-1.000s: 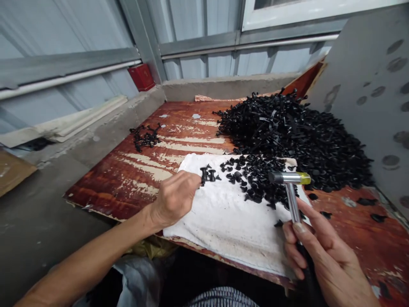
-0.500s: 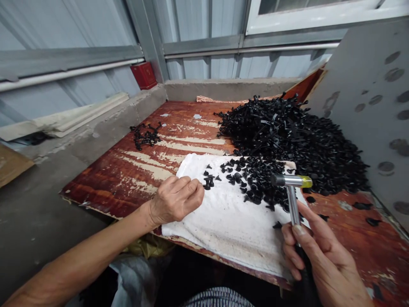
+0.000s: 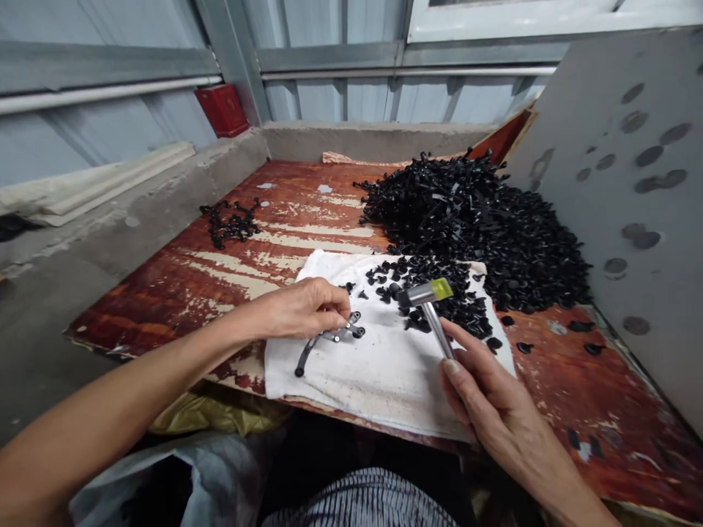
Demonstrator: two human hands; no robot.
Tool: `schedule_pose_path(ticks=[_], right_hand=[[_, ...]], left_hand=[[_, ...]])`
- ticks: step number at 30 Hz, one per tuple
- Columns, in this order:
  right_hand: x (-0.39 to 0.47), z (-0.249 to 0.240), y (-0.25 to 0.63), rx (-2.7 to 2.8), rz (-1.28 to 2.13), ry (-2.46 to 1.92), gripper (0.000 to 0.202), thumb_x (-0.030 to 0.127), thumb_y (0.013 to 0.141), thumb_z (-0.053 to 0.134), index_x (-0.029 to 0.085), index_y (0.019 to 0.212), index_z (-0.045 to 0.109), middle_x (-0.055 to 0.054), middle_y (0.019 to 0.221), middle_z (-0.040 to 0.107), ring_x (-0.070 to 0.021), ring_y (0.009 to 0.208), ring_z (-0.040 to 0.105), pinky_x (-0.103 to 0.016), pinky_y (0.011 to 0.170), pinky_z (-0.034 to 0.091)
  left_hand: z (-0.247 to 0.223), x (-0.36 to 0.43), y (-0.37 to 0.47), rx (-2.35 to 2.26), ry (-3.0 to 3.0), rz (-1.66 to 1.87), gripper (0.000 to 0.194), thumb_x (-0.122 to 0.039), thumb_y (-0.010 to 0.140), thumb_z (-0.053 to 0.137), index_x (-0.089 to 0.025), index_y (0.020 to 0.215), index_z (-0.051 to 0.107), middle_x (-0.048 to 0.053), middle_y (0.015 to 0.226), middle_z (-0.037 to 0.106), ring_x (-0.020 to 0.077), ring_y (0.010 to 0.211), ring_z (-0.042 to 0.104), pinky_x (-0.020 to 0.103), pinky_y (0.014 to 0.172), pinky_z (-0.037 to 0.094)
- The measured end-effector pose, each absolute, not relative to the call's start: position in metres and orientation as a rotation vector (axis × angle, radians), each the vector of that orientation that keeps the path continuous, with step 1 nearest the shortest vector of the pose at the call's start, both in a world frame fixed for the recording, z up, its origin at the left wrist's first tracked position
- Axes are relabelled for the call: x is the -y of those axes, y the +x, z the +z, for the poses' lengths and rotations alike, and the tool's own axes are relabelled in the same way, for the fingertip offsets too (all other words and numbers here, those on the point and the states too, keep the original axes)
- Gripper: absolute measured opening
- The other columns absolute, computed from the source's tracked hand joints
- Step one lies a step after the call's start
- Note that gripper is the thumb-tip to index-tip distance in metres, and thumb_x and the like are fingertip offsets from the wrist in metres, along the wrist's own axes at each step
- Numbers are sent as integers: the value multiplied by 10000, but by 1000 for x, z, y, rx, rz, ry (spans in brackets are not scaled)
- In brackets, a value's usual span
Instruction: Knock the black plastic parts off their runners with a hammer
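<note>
My left hand [image 3: 307, 307] is closed in a pinch on a small dark linkage piece [image 3: 341, 333] with jointed arms and round ends. The piece is over the white cloth [image 3: 384, 388], one arm pointing toward the near edge. My right hand [image 3: 488, 395] grips a small hammer [image 3: 425, 295] by its handle. The hammer has a metal shaft, a dark face on the left and a yellow face on the right. Its head is raised above the cloth, apart from the linkage. Behind it lie loose black mushroom-shaped parts [image 3: 444, 274], spread over the cloth's far right.
A big heap of black parts [image 3: 494, 227] covers the back right of the worn red-brown table [image 3: 137, 293]. A small cluster of dark linkages [image 3: 231, 222] lies at the left. A spotted grey panel [image 3: 631, 183] stands along the right side. A red box [image 3: 222, 110] sits in the corner.
My left hand has turned, and the linkage piece now shows beneath its fingers. The hammer has come left and tilted, with my right hand around it. The camera view has shifted slightly.
</note>
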State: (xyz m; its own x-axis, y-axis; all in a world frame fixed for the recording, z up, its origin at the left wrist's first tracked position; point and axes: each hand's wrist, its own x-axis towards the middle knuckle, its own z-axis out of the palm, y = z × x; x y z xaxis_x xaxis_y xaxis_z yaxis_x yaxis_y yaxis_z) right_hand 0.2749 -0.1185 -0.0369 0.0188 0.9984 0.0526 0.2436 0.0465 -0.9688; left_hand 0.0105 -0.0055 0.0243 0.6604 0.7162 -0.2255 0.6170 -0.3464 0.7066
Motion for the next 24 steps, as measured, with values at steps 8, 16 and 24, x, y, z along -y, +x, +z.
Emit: schedule_pose_path(ticks=[8, 16, 24], right_hand=[[109, -28, 257, 1984, 682, -1167, 591, 113, 966, 442, 243, 1540, 397, -99, 1474, 566, -249, 1307, 580, -469, 1111, 440], [99, -30, 253, 2104, 695, -1230, 674, 71, 912, 431, 255, 1558, 370, -139, 1296, 686, -309, 1149, 681, -524, 984, 542], [97, -22, 250, 2060, 754, -1294, 588, 161, 920, 465, 266, 1499, 474, -106, 1215, 718, -269, 1071, 695, -471, 968, 546]], left_hand=[[-12, -18, 4, -1030, 1712, 139, 164, -284, 695, 678, -164, 753, 582, -55, 543, 573, 71, 470, 423, 177, 463, 291], [-12, -17, 4, -1067, 1735, 143, 155, -299, 686, 673, -158, 681, 607, -32, 535, 599, 74, 449, 430, 187, 436, 284], [-10, -15, 5, -1109, 1674, 119, 176, -315, 717, 672, -166, 690, 582, -26, 538, 589, 100, 459, 511, 185, 421, 310]])
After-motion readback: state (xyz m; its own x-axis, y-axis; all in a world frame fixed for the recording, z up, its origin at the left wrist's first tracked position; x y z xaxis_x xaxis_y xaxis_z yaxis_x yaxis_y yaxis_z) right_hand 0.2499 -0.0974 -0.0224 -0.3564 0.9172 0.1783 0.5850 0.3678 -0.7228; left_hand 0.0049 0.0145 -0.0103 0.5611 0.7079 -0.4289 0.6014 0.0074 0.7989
